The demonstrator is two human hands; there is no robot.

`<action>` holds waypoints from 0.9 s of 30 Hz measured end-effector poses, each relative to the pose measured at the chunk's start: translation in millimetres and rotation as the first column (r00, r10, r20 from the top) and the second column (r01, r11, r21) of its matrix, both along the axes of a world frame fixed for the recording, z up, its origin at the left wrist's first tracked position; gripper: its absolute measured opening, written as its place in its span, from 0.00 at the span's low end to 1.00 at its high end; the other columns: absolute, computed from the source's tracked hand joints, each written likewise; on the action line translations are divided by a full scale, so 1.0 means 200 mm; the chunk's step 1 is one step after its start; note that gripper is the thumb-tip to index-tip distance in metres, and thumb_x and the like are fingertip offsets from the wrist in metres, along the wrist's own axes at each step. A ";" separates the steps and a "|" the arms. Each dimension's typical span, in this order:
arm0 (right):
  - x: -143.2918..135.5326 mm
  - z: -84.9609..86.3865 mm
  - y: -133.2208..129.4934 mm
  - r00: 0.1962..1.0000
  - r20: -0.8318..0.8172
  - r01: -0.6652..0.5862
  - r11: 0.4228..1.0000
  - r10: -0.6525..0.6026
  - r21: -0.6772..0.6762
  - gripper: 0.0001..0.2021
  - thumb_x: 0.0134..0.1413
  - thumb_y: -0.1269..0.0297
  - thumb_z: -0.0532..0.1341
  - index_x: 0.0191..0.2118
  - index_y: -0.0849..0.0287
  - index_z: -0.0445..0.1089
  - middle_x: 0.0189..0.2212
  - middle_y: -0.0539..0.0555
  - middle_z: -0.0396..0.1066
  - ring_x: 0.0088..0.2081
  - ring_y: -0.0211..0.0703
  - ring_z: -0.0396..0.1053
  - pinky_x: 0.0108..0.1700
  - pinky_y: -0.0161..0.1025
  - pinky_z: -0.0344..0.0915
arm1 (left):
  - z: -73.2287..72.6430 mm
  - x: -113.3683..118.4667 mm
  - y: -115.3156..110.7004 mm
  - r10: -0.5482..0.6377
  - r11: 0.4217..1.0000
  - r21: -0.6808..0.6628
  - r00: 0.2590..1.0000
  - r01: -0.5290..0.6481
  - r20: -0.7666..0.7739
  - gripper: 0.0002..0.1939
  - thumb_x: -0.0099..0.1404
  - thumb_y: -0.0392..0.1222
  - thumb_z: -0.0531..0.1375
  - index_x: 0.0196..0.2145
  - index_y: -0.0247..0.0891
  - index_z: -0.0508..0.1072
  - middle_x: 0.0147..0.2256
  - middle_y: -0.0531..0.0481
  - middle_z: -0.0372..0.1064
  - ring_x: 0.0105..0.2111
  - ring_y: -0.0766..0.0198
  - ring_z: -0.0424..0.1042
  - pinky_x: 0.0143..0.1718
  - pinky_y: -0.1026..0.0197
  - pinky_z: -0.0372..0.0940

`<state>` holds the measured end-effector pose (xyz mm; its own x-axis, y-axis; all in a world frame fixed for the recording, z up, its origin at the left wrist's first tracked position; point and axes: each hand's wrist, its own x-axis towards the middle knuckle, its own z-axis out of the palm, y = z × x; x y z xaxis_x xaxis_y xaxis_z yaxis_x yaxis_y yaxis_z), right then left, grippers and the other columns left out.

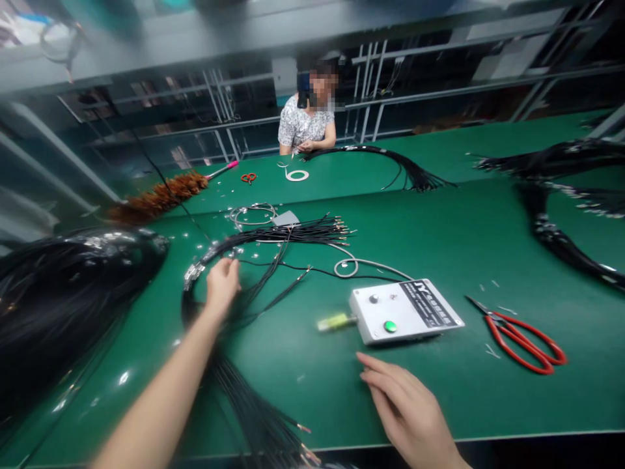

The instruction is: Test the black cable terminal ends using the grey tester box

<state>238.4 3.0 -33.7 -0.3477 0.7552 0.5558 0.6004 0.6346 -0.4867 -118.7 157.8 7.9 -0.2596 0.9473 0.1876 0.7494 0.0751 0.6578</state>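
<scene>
My left hand (pixel 223 286) is closed, fingertips pressed together, beside a curved bundle of black wires (pixel 234 242) bound with clear wrapping. Whatever is between those fingers is hidden; a thin black wire runs by the fingertips. Loose wire ends (pixel 263 397) fan out below my left forearm. My right hand (pixel 407 404) hovers over the front of the table with fingers stretched out and nothing in them. Just beyond it lies a white control box (pixel 390 309) with a green button and a knob. A yellow-green piece (pixel 336 322), blurred, sticks out from the box's left side.
Red-handled scissors (pixel 522 335) lie right of the box. A large black wire heap (pixel 68 312) fills the left; more bundles (pixel 551 234) lie right. Across the green table (pixel 469 260) sits a person (pixel 307 120), near a white tape ring (pixel 297 175) and brown duster (pixel 166 195).
</scene>
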 end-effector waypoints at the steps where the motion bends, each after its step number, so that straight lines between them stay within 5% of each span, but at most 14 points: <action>1: 0.00 -0.01 0.00 1.000 -0.003 0.004 1.000 -0.004 -0.009 0.12 0.58 0.75 0.58 0.45 0.55 0.71 0.48 0.59 0.76 0.45 0.48 0.76 0.43 0.43 0.76 | -0.02 0.00 0.01 0.005 1.000 0.005 1.000 -0.005 0.001 0.15 0.69 0.46 0.49 0.43 0.32 0.68 0.20 0.56 0.61 0.19 0.64 0.63 0.24 0.64 0.58; 4: 0.00 -0.02 0.00 1.000 -0.023 0.017 0.999 -0.018 -0.027 0.12 0.58 0.74 0.58 0.45 0.54 0.72 0.48 0.58 0.76 0.45 0.48 0.77 0.43 0.43 0.76 | -0.03 0.05 -0.10 -0.043 0.999 0.027 0.999 0.043 -0.005 0.19 0.65 0.44 0.55 0.52 0.33 0.64 0.33 0.49 0.69 0.28 0.62 0.69 0.32 0.61 0.64; 7: -0.01 -0.02 0.00 0.998 -0.049 0.034 0.999 -0.035 -0.029 0.12 0.59 0.74 0.58 0.46 0.54 0.71 0.48 0.57 0.76 0.46 0.49 0.76 0.45 0.45 0.75 | 0.04 0.16 -0.38 -0.320 0.946 -0.049 0.947 0.320 0.002 0.11 0.65 0.41 0.58 0.45 0.39 0.69 0.40 0.47 0.71 0.39 0.60 0.70 0.43 0.59 0.64; 9: -0.01 -0.02 0.00 0.998 -0.054 0.035 0.999 -0.037 -0.033 0.13 0.59 0.74 0.58 0.47 0.54 0.71 0.47 0.57 0.77 0.46 0.49 0.76 0.47 0.46 0.75 | 0.11 0.24 -0.58 -0.719 0.649 -0.273 0.690 0.710 0.086 0.06 0.67 0.38 0.57 0.41 0.41 0.72 0.39 0.48 0.71 0.41 0.59 0.69 0.45 0.58 0.63; 10: -0.02 -0.02 0.00 0.998 -0.049 0.030 0.999 -0.032 -0.036 0.13 0.59 0.74 0.58 0.48 0.54 0.71 0.47 0.57 0.77 0.46 0.48 0.76 0.48 0.46 0.74 | 0.14 0.27 -0.66 -0.809 0.506 -0.360 0.576 0.784 0.115 0.05 0.67 0.37 0.58 0.40 0.41 0.73 0.40 0.48 0.71 0.42 0.58 0.69 0.47 0.57 0.62; 12: -0.02 -0.01 0.00 0.999 -0.034 0.013 0.999 -0.015 -0.038 0.13 0.59 0.75 0.58 0.48 0.54 0.70 0.48 0.56 0.76 0.47 0.47 0.76 0.48 0.46 0.74 | 0.18 0.31 -0.78 -0.857 0.396 -0.477 0.503 0.784 0.115 0.06 0.67 0.35 0.56 0.39 0.41 0.72 0.40 0.47 0.71 0.43 0.57 0.67 0.49 0.54 0.59; 17: -0.04 0.01 0.00 1.000 -0.010 -0.021 0.998 0.021 -0.051 0.12 0.61 0.74 0.58 0.48 0.56 0.70 0.47 0.56 0.76 0.47 0.46 0.75 0.48 0.44 0.73 | 0.18 0.33 -0.79 -0.831 0.407 -0.514 0.540 0.755 0.136 0.06 0.65 0.31 0.57 0.35 0.41 0.70 0.37 0.50 0.69 0.42 0.58 0.65 0.48 0.56 0.58; 22: -0.05 0.02 -0.01 1.000 -0.009 -0.015 0.994 0.014 -0.105 0.12 0.62 0.73 0.58 0.49 0.56 0.70 0.43 0.56 0.77 0.44 0.46 0.76 0.47 0.45 0.73 | 0.15 0.30 -0.76 -0.712 0.439 -0.447 0.605 0.779 0.357 0.04 0.62 0.32 0.59 0.33 0.39 0.70 0.34 0.52 0.69 0.37 0.62 0.67 0.40 0.63 0.61; 27: -0.18 0.11 -0.09 0.985 -0.150 -0.129 0.929 0.081 -0.347 0.10 0.64 0.70 0.56 0.47 0.55 0.71 0.43 0.54 0.77 0.45 0.42 0.74 0.49 0.39 0.72 | 0.13 0.29 -0.76 -0.648 0.518 -0.334 0.616 0.787 0.448 0.05 0.66 0.36 0.57 0.37 0.38 0.74 0.34 0.51 0.72 0.35 0.63 0.69 0.38 0.64 0.63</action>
<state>201.7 -14.2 -12.0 -0.3787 0.8738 0.3051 0.4553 0.4628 -0.7606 -60.8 6.0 33.7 0.5829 0.7638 -0.2772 0.5106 -0.0788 0.8562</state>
